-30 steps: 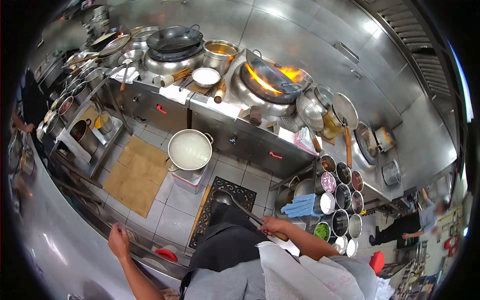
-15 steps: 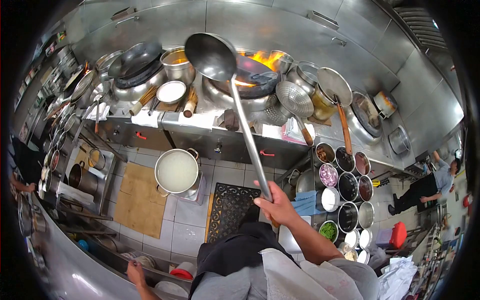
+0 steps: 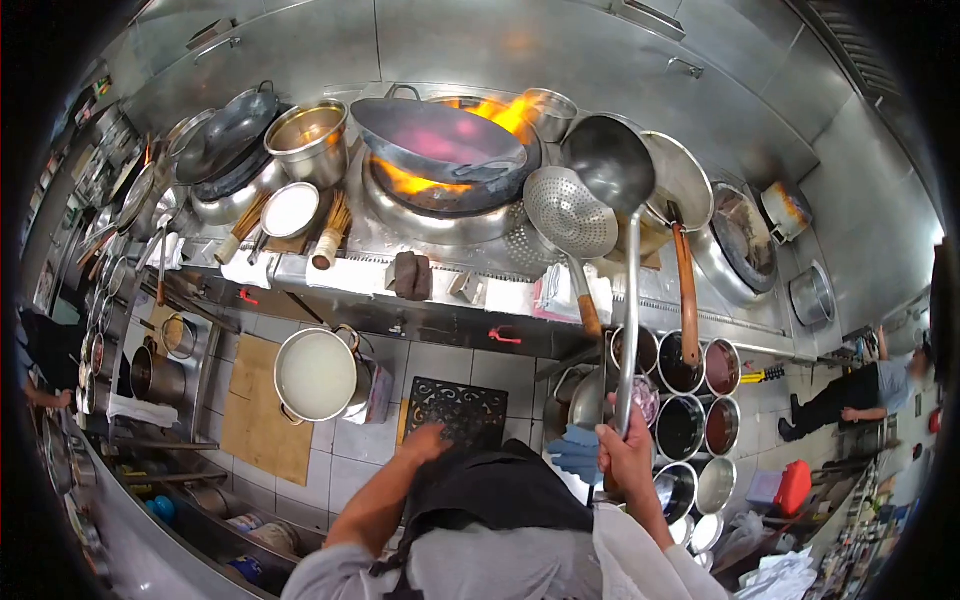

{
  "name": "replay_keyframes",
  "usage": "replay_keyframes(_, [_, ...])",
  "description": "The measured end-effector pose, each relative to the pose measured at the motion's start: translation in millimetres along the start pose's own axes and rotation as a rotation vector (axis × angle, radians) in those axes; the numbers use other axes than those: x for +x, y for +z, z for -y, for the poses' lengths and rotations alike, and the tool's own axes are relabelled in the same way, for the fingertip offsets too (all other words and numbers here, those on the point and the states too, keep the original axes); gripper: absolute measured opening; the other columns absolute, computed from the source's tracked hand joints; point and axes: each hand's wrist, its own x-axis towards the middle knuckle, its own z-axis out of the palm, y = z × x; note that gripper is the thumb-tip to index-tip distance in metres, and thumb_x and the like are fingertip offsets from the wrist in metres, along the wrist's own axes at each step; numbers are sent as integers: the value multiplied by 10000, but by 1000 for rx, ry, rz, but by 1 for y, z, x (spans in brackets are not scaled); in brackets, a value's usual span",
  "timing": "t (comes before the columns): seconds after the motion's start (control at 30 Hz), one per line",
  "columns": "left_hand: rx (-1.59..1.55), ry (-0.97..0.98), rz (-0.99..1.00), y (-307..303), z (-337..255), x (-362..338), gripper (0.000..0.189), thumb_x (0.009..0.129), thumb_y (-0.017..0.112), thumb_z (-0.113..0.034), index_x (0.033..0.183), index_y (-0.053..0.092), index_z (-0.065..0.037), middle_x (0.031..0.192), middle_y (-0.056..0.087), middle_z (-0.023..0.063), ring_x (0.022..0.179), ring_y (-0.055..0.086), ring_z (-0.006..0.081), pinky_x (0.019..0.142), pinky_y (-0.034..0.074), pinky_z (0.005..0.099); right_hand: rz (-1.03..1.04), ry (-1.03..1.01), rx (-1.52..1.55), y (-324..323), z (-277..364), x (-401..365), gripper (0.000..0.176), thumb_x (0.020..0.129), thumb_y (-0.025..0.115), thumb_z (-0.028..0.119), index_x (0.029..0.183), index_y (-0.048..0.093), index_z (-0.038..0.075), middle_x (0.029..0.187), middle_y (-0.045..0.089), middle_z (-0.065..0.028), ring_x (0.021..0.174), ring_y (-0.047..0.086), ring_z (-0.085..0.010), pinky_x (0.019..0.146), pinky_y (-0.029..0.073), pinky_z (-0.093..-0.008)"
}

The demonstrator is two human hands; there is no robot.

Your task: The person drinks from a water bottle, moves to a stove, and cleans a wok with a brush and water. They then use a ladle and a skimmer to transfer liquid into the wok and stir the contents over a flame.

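My right hand (image 3: 627, 455) grips the long metal handle of a big ladle (image 3: 608, 165). The ladle stands nearly upright, its dark bowl in front of the pots right of the burner. My left hand (image 3: 428, 440) hangs low in front of my apron, above the black floor mat (image 3: 458, 410); its fingers are not clear enough to read. On the lit burner, a wok (image 3: 440, 135) sits tilted, with orange flames (image 3: 500, 115) around it. Close to the ladle are a perforated skimmer (image 3: 570, 210) with a wooden handle and a strainer (image 3: 690, 165) resting on a pot.
Several metal ingredient tins (image 3: 680, 425) stand by my right hand. A large pot of whitish liquid (image 3: 355, 342) stands low, left of the mat. Two bamboo brushes (image 3: 333, 230) flank a white-filled bowl (image 3: 290, 210). A second wok (image 3: 235, 135) is at left. Another person (image 3: 860, 395) stands far right.
The ladle has swung right, from in front of the burner to beside the strainer. My left hand has come from the lower left to in front of me. The wok now appears more tilted.
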Motion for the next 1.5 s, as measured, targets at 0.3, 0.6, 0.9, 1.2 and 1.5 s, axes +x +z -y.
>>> replay_keyframes(0.3, [211, 44, 170, -55, -154, 180, 790, 813, 554, -229, 1489, 197, -27, 1558, 196, 186, 1259, 469, 405, 1044, 406, 445, -164, 93, -33, -37, 0, -8, 507, 830, 632, -6, 1302, 452, 43, 670, 463, 27, 430, 405, -53, 389, 328, -216])
replay_keyframes(0.6, [316, -129, 325, -19, -168, 232, 852, 835, 513, -213, 1529, 40, -67, 1589, -128, 142, 1302, 453, 360, 1055, 399, 434, -251, 236, -115, -36, 0, -25, 528, 847, 680, 49, 1330, 471, 88, 725, 434, 59, 598, 387, -40, 548, 342, -206])
replay_keyframes(0.9, [-1493, 148, 662, -98, -246, 169, 642, 888, 598, -347, 1390, 382, -12, 1296, 548, 171, 1197, 542, 322, 1002, 433, 468, -373, 98, 10, -38, -19, -21, 480, 848, 653, 26, 1289, 474, 89, 678, 453, 51, 510, 408, -47, 463, 334, -217])
replay_keyframes(1.2, [-1862, 0, 344, -170, -306, 200, 180, 859, 624, -134, 942, 532, -3, 812, 608, 115, 622, 581, 201, 524, 513, 286, -424, -120, 18, -46, 5, 11, 447, 871, 602, 26, 1281, 426, 58, 725, 493, 7, 445, 424, -48, 373, 340, -211])
replay_keyframes(1.5, [-1089, 173, -110, -225, -307, 16, 664, 787, 588, 36, 1380, 298, -32, 744, 519, 43, 511, 508, 122, 423, 424, 277, -179, -92, -169, -36, -57, 52, 446, 858, 600, 49, 1269, 430, 69, 778, 507, 7, 488, 421, -59, 411, 336, -227])
